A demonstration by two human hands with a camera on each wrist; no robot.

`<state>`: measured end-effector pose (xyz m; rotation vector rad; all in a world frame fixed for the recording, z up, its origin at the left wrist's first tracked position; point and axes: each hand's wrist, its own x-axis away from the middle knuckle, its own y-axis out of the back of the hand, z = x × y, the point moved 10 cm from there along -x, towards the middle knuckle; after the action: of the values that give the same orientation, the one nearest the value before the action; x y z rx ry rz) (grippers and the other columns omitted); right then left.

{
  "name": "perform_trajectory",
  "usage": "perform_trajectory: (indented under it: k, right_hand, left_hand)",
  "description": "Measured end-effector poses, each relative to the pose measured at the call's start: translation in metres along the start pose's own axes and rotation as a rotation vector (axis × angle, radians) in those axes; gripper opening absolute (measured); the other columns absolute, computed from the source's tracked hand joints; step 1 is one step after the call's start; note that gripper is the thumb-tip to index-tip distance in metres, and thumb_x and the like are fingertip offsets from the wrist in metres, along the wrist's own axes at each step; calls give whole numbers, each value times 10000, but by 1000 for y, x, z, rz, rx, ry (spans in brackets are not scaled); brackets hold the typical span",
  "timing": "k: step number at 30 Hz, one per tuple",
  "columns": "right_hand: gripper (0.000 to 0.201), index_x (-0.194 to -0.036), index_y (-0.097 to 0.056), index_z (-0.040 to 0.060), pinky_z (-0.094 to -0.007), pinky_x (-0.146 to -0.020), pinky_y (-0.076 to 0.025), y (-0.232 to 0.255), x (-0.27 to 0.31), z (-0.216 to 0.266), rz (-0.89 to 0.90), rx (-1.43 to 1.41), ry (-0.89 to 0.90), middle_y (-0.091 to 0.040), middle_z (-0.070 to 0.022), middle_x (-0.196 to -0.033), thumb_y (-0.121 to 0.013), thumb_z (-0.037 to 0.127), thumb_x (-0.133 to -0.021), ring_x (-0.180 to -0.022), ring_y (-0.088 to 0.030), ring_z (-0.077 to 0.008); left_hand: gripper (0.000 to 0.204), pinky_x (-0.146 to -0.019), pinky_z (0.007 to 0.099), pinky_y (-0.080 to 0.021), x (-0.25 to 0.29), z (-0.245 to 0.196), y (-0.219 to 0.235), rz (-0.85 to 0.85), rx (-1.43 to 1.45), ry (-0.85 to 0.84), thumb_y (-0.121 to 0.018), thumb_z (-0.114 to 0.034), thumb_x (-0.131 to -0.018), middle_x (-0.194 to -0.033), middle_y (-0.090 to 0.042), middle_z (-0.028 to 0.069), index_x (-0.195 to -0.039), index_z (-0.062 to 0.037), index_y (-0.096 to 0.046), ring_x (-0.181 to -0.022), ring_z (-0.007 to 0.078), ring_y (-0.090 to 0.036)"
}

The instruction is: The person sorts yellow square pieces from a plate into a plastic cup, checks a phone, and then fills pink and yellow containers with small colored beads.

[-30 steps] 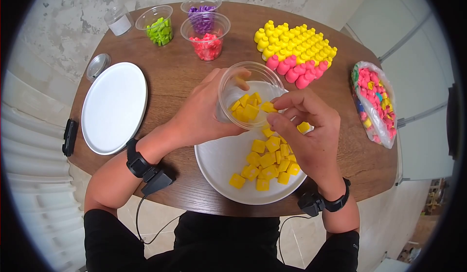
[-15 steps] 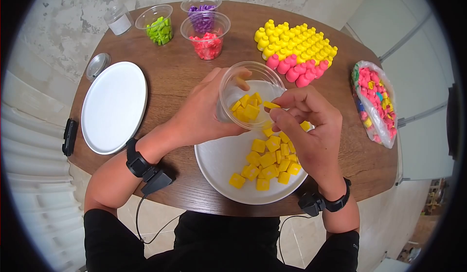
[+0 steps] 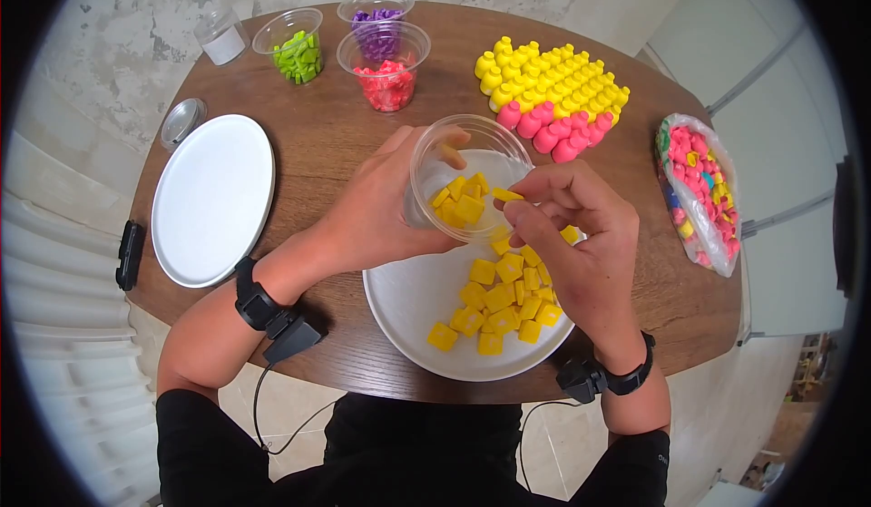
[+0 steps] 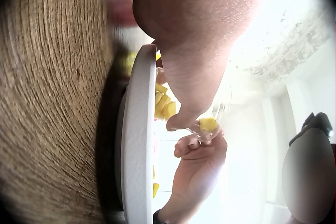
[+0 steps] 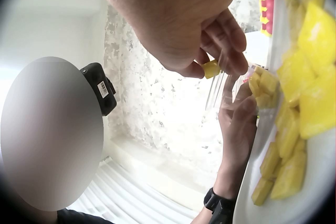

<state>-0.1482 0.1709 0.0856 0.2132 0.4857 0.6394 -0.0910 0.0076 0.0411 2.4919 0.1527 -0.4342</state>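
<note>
My left hand (image 3: 372,203) grips a clear plastic cup (image 3: 497,149) from its left side, tilted with the mouth towards me. Several yellow square pieces (image 3: 467,208) lie in the bottom of it. Between thumb and fingertips my right hand (image 3: 590,239) pinches one more yellow square piece (image 3: 505,195), edge-on at the cup's right rim. The same piece (image 5: 211,69) shows between the fingers in the right wrist view. Below both hands is a white plate (image 3: 395,326), its right half heaped with loose yellow squares (image 3: 499,298), partly covered by the right hand.
An unfilled white plate (image 3: 213,203) lies on the left beside a round metal lid (image 3: 183,123). Cups of green (image 3: 298,59), red (image 3: 386,86) and purple pieces (image 3: 376,35) stand behind. Yellow and pink bottles (image 3: 549,90) form a block; a bag of coloured parts (image 3: 699,194) sits right.
The right hand has shifted slightly right and turned the yellow square from face-up to edge-on at the cup's rim. The left hand and cup have hardly moved.
</note>
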Motion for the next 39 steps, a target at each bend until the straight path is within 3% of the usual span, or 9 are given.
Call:
perform_trajectory:
  k: [39]
  right_hand:
    - [188,-1069,-691,-12,-233,-585,-505,0,0,-4,-5,-33,-36,-759,-88,-940,-773,31,-905,-671,-688,-82]
  left_hand:
    - [976,-1101,387,-471,-1,0,0,8,-3,16,-950,-117,-638,-1283,-669,91,-1488,-62,-474,-1239,226,-624]
